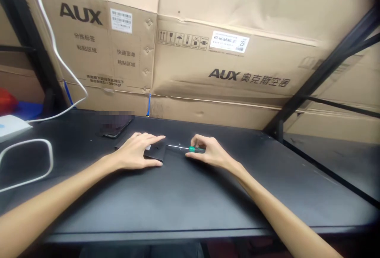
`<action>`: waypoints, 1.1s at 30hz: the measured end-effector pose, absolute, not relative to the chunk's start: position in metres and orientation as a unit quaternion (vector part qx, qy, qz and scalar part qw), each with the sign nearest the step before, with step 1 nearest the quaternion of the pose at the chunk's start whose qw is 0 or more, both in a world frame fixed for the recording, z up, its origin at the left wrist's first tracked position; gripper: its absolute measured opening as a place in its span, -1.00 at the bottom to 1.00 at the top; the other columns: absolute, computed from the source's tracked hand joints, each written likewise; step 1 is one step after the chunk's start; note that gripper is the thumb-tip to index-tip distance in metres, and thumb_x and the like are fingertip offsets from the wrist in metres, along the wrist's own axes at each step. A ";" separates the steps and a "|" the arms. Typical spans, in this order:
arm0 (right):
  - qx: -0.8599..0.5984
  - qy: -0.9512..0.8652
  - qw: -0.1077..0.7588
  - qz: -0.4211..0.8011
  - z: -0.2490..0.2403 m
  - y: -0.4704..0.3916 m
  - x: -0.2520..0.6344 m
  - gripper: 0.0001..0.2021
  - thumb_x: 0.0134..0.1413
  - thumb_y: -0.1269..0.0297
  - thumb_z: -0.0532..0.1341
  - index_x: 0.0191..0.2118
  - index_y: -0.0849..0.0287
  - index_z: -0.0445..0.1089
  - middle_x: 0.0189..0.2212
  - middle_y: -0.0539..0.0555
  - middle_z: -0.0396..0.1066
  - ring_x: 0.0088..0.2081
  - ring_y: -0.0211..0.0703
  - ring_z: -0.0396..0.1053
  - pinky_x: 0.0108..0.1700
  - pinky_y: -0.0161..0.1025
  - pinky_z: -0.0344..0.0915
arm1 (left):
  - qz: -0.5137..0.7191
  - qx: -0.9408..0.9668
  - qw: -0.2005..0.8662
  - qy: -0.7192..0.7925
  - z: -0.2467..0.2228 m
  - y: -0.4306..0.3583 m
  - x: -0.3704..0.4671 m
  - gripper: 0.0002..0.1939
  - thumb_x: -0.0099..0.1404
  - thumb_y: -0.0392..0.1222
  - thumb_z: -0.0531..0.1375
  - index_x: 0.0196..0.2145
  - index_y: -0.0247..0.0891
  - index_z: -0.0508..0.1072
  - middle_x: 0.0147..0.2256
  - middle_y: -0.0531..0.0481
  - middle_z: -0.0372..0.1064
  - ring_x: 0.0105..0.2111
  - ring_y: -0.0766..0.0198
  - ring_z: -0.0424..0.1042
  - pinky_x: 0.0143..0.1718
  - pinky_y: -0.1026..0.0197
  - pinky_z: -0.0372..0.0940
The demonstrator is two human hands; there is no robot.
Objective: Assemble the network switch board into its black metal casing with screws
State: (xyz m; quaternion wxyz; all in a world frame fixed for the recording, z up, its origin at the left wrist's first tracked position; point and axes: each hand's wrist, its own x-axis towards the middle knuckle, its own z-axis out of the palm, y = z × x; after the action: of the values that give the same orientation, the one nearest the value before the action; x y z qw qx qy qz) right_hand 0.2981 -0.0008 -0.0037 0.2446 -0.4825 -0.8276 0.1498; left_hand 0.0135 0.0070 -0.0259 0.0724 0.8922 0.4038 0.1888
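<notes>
So the left hand (133, 152) is spread over a flat black thing (157, 154) on the dark table (154, 202), thumb along the near side, index finger reaching over the far side, so it's a loose grasp, nothing clenched. The right hand (215, 152) has a screwdriver (192, 149) pinched by its green and black handle, thin shaft pointing left. The tip is right by the black thing's right edge; can't tell if they touch.

My guess on feel: the black thing is light, stiff and a bit slippery, so I'd hold it by the near and far edges and go easy in case it's fragile. The screwdriver looks light and rigid, best gripped at the handle, since the shaft gives fingers little to hold.

Roomwise, the near side and the right look easiest for moving. The table's near edge is some way off from both hands. Tighter far left, where a dark phone-like slab (120, 126) sits just beyond the left hand, with a white cable (86, 92) and white box (13, 127) further left. Cardboard (237, 105) walls off the far side, and a black metal strut (320, 58) slants up at the right.
</notes>
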 end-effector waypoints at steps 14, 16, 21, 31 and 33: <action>-0.490 -0.811 0.268 0.176 -0.009 0.001 0.302 -0.65 -0.13 0.00 0.35 -0.42 0.16 0.30 -0.47 -0.02 0.36 -0.45 -0.25 0.24 -0.37 -0.31 0.20 | 0.182 0.893 0.074 0.406 -0.025 0.005 0.015 -0.22 0.13 0.25 0.22 0.24 -0.02 0.19 0.11 -0.07 0.31 0.04 -0.03 0.30 0.09 -0.06 0.15; -0.495 -0.813 0.257 0.169 -0.008 0.001 0.303 -0.66 -0.08 -0.01 0.32 -0.47 0.17 0.31 -0.51 -0.03 0.36 -0.46 -0.26 0.24 -0.39 -0.31 0.16 | 0.184 0.892 0.073 0.406 -0.026 0.005 0.015 -0.23 0.12 0.25 0.22 0.23 -0.01 0.20 0.10 -0.07 0.32 0.04 -0.03 0.30 0.09 -0.05 0.15; -0.501 -0.835 0.212 0.088 -0.007 -0.001 0.302 -0.60 0.19 -0.01 0.09 -0.49 0.18 0.40 -0.49 0.03 0.40 -0.43 -0.22 0.27 -0.31 -0.26 0.15 | 0.175 0.891 0.079 0.411 -0.023 0.004 0.017 -0.24 0.13 0.23 0.23 0.23 -0.01 0.20 0.11 -0.06 0.31 0.06 -0.02 0.28 0.09 -0.06 0.14; -0.503 -0.816 0.242 0.152 -0.011 0.002 0.303 -0.67 -0.05 -0.02 0.30 -0.46 0.17 0.35 -0.49 -0.02 0.40 -0.45 -0.24 0.28 -0.38 -0.31 0.17 | 0.170 0.893 0.073 0.409 -0.022 0.003 0.018 -0.24 0.13 0.22 0.23 0.23 -0.04 0.20 0.12 -0.08 0.30 0.05 0.01 0.29 0.09 -0.03 0.13; -0.505 -0.826 0.222 0.115 -0.010 0.002 0.304 -0.66 0.04 -0.05 0.23 -0.46 0.17 0.40 -0.46 0.03 0.42 -0.43 -0.22 0.31 -0.35 -0.29 0.16 | 0.169 0.894 0.071 0.409 -0.022 0.003 0.018 -0.24 0.14 0.22 0.23 0.24 -0.04 0.19 0.12 -0.08 0.29 0.06 0.00 0.29 0.10 -0.04 0.12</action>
State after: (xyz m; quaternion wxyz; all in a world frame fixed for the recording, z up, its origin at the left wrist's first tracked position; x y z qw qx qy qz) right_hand 0.3038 0.0022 -0.0102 0.2219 -0.5046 -0.8263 0.1153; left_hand 0.0179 0.0033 -0.0223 0.0712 0.8939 0.4091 0.1687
